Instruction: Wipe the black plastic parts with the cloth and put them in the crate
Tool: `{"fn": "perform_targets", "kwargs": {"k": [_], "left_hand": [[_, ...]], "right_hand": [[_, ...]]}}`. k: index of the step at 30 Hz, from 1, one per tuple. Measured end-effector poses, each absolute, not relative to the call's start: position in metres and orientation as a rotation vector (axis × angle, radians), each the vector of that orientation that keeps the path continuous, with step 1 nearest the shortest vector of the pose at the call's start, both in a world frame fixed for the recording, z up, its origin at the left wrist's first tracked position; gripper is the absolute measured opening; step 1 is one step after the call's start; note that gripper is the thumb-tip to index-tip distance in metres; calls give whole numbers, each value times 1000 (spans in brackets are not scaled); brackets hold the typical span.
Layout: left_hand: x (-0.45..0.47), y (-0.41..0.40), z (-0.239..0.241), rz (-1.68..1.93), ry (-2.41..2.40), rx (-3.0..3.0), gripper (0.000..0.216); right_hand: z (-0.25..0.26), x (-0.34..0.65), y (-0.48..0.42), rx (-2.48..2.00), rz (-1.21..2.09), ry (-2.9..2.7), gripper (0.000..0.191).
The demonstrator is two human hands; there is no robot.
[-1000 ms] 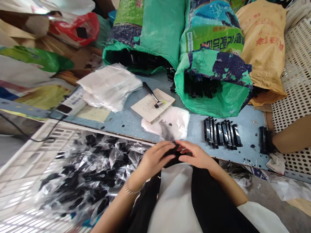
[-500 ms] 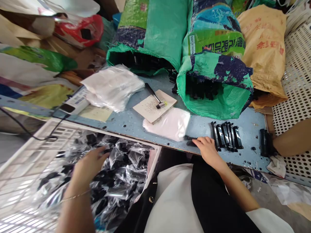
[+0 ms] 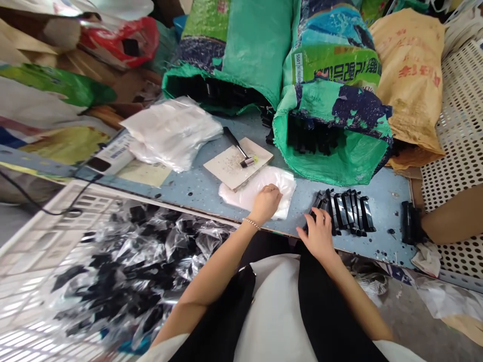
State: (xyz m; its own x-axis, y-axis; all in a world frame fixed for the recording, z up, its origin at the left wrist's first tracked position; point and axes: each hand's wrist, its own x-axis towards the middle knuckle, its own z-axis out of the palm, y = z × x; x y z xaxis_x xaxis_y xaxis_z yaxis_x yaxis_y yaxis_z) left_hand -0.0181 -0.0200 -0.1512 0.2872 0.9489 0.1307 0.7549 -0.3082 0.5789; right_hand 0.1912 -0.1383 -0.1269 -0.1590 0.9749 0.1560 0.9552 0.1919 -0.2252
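My left hand (image 3: 266, 203) is on the small stack of clear plastic bags (image 3: 241, 193) at the table's near edge. Its fingers are curled in and pinch at the top bag; the fingertips are partly hidden. My right hand (image 3: 319, 234) lies at the left end of a row of black plastic parts (image 3: 349, 213). Its fingers are spread, and the tips touch the near end of the leftmost black part (image 3: 319, 200). A small hammer (image 3: 237, 147) with a black handle rests on a square board (image 3: 226, 171) behind the bags.
Green woven sacks (image 3: 335, 168) of black parts lie at the back, beside a yellow sack (image 3: 411, 85). A larger pile of clear bags (image 3: 169, 130) lies left. Below, a white crate (image 3: 33, 231) holds bagged black parts (image 3: 151, 256). A black roll-shaped object (image 3: 409, 221) lies right.
My left hand has moved from over the crate, up and right, onto the clear bags. My right hand has shifted slightly; the black part beneath it now lies against the row.
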Motion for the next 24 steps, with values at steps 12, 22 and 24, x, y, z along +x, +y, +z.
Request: {"fn": "perform_targets", "kwargs": {"k": [12,22,24], "left_hand": [[-30,-29,-158,903,1475,1926,15],[-44,-30,-167,882,1474,2136,36],[-48,-34,-163,937,1500,2158,43]], "right_hand": [[-125,231,-91,-1865,835,-1440,44],[-142,186,-117,-1116,2125,-8,20],[-143,186,-115,-1088,2167,28,24]]}}
